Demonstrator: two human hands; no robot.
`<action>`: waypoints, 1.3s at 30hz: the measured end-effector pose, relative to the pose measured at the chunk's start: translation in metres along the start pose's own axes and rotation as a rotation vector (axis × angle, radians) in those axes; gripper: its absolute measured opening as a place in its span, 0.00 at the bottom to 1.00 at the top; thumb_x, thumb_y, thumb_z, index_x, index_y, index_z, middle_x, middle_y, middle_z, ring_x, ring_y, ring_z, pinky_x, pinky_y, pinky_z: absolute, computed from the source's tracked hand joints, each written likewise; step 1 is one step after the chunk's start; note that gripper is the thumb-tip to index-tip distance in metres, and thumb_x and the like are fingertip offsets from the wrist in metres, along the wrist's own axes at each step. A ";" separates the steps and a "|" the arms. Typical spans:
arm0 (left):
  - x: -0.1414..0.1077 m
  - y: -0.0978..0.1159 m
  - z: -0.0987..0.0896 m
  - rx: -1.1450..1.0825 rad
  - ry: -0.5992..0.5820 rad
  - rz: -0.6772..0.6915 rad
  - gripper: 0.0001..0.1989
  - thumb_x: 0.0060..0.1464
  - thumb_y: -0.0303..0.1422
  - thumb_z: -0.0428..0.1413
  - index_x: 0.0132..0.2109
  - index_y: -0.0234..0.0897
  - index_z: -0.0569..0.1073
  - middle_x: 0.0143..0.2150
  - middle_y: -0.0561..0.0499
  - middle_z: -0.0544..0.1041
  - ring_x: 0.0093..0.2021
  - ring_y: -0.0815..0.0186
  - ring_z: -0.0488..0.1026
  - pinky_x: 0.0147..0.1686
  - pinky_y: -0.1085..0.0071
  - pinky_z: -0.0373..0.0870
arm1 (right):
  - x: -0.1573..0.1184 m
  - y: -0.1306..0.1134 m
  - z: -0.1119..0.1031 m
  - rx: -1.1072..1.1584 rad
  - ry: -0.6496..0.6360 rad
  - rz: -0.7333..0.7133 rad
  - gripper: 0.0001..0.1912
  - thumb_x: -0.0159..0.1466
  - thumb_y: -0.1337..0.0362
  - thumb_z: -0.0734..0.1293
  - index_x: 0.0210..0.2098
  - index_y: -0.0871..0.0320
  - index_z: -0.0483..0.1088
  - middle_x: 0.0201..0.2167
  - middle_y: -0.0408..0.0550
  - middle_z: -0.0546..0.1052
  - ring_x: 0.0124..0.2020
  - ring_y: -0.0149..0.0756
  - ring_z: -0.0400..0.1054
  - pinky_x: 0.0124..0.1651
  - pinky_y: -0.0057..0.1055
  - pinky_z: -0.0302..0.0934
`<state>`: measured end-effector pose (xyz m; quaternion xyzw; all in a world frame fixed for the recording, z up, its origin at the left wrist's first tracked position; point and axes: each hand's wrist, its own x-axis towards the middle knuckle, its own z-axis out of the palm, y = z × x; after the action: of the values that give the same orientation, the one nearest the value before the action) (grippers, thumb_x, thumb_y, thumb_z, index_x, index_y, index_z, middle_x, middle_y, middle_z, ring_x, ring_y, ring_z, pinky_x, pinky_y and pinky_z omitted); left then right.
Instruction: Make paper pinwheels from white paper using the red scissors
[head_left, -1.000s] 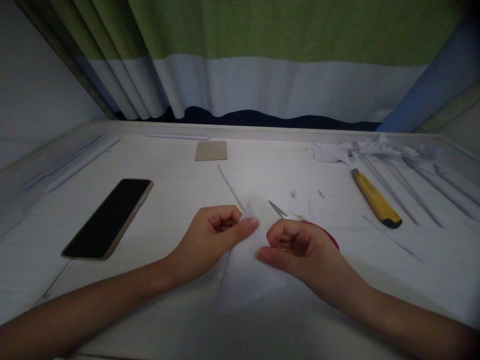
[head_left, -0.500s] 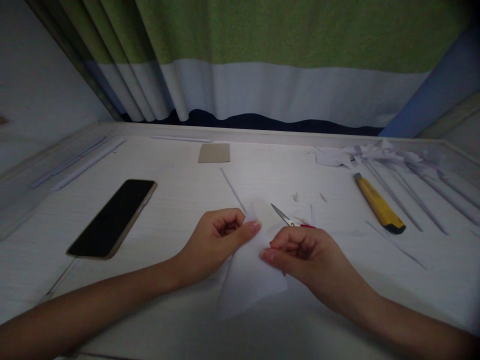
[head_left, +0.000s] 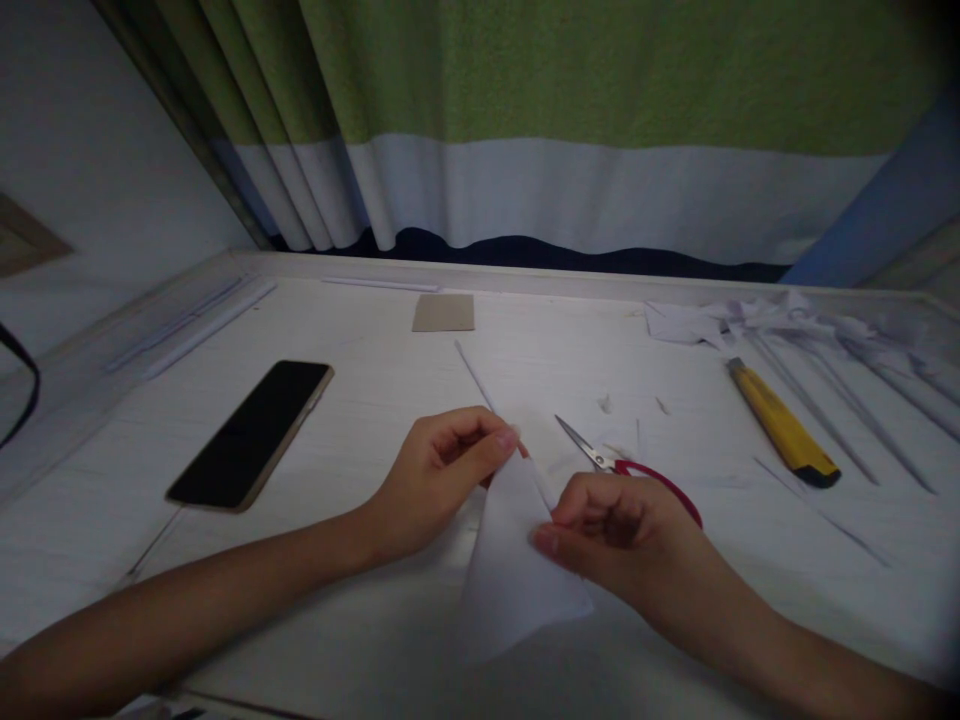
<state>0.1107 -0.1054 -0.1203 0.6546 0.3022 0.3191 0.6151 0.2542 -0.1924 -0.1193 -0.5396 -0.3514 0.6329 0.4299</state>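
A white sheet of paper [head_left: 514, 570] hangs between my hands, its lower part fanning out toward me. My left hand [head_left: 457, 460] pinches its upper corner between thumb and fingers. On the right edge of the sheet, my right hand [head_left: 611, 525] has its thumb and fingers closed. A thin white stick [head_left: 475, 376] extends up and left from my left fingertips. Scissors with red handles [head_left: 600, 455] lie just beyond my right hand, partly hidden by it.
A black phone [head_left: 251, 435] lies at left. A grey-brown square [head_left: 444, 313] sits toward the back. At right are a yellow cutter [head_left: 784, 425], crumpled paper [head_left: 690, 323] and several thin paper rolls [head_left: 862, 420]. More rolls [head_left: 214, 328] lie back left.
The view has shifted slightly, so the tabletop items appear farther right. My hands are a little farther apart along the paper's edge, and more of the scissors' red handle shows.
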 end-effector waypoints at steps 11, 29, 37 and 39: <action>0.002 0.003 0.000 0.119 0.004 0.003 0.10 0.52 0.31 0.50 0.25 0.32 0.68 0.19 0.58 0.65 0.21 0.78 0.62 0.21 0.83 0.59 | 0.003 0.003 -0.004 -0.015 -0.017 -0.029 0.11 0.48 0.68 0.70 0.16 0.60 0.63 0.11 0.35 0.65 0.13 0.19 0.54 0.16 0.18 0.46; 0.004 0.007 -0.005 0.226 -0.134 -0.016 0.15 0.52 0.33 0.50 0.21 0.32 0.62 0.17 0.59 0.59 0.19 0.78 0.56 0.18 0.82 0.53 | 0.008 0.003 -0.010 -0.091 0.015 -0.082 0.10 0.50 0.66 0.69 0.18 0.60 0.63 0.13 0.34 0.64 0.15 0.20 0.54 0.18 0.20 0.46; 0.009 0.004 -0.006 0.105 -0.186 -0.180 0.13 0.51 0.35 0.51 0.23 0.32 0.65 0.19 0.58 0.64 0.20 0.77 0.61 0.21 0.81 0.58 | 0.007 0.003 -0.011 -0.123 0.046 -0.099 0.10 0.50 0.65 0.69 0.18 0.59 0.64 0.14 0.36 0.65 0.16 0.22 0.55 0.19 0.21 0.48; 0.011 0.004 -0.007 0.043 -0.240 -0.274 0.13 0.50 0.35 0.52 0.22 0.32 0.64 0.18 0.58 0.64 0.20 0.77 0.62 0.21 0.80 0.59 | 0.009 0.003 -0.013 -0.122 0.075 -0.119 0.10 0.49 0.64 0.70 0.18 0.59 0.64 0.14 0.37 0.65 0.16 0.22 0.56 0.19 0.22 0.48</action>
<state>0.1120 -0.0932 -0.1160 0.6539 0.3196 0.1454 0.6702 0.2657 -0.1857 -0.1279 -0.5663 -0.4044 0.5630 0.4459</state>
